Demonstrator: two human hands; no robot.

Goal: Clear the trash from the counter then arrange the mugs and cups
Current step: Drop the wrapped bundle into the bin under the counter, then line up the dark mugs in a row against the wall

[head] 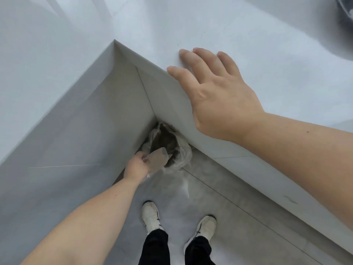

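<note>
Trash-clearing step. Left hand low in floor corner, fingers pinching clear wrapper over bag-lined bin. Right hand released, flat on desk edge. Next, likely: let go so wrapper drops inside. No mugs visible.

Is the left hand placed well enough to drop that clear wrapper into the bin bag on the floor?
Probably yes. The left hand holds the wrapper right at the open mouth of the bin bag, with nothing between them. The counter overhangs the bag's far side only.
</note>
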